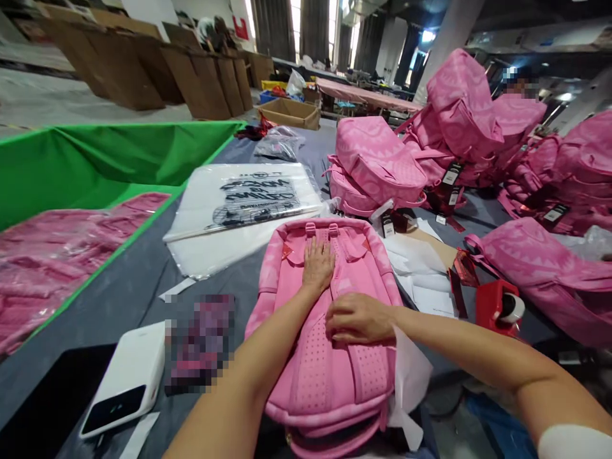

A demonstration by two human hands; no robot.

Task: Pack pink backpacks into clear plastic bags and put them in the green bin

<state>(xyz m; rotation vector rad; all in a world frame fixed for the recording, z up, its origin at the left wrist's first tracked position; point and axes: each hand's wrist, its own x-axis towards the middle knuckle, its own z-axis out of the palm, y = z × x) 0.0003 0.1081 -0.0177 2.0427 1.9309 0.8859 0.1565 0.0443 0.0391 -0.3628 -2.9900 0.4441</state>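
A pink backpack (329, 395) lies in front of me with its back panel and two dotted shoulder straps facing up. My left hand (318, 264) rests flat near its top, below the strap buckles, with fingers stretched out. Lower down, my right hand (358, 317) has its fingers curled over the right shoulder strap (370, 370); its fingertips are partly hidden. White tissue paper (410, 376) hangs at the backpack's right side, under my right forearm.
Printed clear plastic bags (243, 197) lie beyond the backpack. Pink backpacks (377, 159) with tags are piled at right, near a red tape dispenser (497, 306). At left are a white power bank (127, 376), a black phone-like slab (55, 395) and a green-lined bin (119, 153) with bagged pink goods.
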